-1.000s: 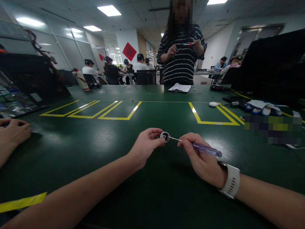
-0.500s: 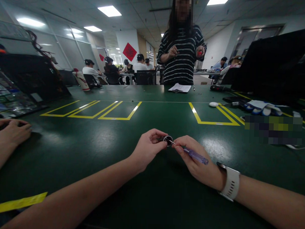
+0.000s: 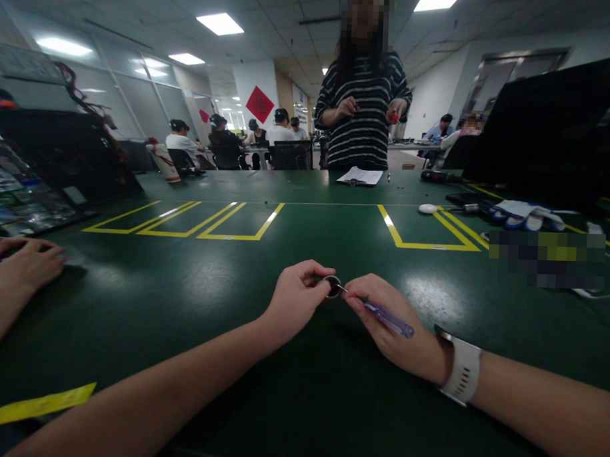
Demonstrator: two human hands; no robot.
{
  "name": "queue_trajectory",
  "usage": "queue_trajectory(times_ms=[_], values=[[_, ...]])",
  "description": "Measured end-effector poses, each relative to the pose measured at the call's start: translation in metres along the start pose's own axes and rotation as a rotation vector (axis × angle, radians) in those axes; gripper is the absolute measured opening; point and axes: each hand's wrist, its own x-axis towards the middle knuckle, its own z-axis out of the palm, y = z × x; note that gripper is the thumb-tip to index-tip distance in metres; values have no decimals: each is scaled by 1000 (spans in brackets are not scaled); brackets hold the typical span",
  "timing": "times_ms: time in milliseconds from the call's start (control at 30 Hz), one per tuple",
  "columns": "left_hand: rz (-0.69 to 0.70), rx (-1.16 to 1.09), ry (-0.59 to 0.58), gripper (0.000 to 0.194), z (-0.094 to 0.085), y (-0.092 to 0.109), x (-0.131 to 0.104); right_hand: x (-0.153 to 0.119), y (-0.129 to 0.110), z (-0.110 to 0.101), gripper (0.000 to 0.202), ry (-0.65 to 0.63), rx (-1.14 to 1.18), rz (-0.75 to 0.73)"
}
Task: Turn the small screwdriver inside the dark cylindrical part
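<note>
My left hand (image 3: 300, 295) pinches a small round part with a silvery rim and dark inside (image 3: 333, 287) between thumb and fingers, its opening turned toward the right. My right hand (image 3: 382, 318) is closed around a screwdriver (image 3: 389, 320) with a clear purple handle. The thin metal shaft points left into the round part's opening; its tip is hidden inside. Both hands are held close together above the green table (image 3: 203, 398). A pale watch band circles my right wrist.
Another person's hand (image 3: 26, 265) rests at the left. Yellow tape outlines (image 3: 229, 237) mark the table. Across it stands a person in a striped top (image 3: 359, 117), behind a clipboard with paper (image 3: 360, 176). Gloves (image 3: 528, 214) and a dark monitor-like panel (image 3: 553, 124) are on the right.
The round part in my left hand has shifted slightly left and down, its opening turned a little. My right hand and the screwdriver have moved slightly left with it.
</note>
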Motion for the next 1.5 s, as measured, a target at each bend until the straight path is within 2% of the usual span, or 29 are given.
queue_trajectory(times_ms=[233, 967, 1133, 1267, 1333, 1400, 1500], values=[[50, 8, -13, 15, -1, -2, 0, -1, 2, 0, 10, -11, -36, -43], [33, 18, -5, 13, -1, -6, 7, 1, 2, 0, 11, -56, -123, -11], [-40, -28, -38, 21, -1, -4, 8, 0, 2, 0, 12, 13, -76, 44], [-66, -23, -87, 37, 0, -10, 8, 2, 4, 1, 12, 44, -47, 118], [-38, -23, -119, 46, 2, -17, 10, 3, 5, 2, 12, 65, -29, 158], [19, 36, -130, 45, 2, -24, 15, 4, 7, 2, 13, 72, -9, 200], [150, 304, -104, 39, -2, -30, 28, 8, 9, 2, 12, 69, 40, 284]])
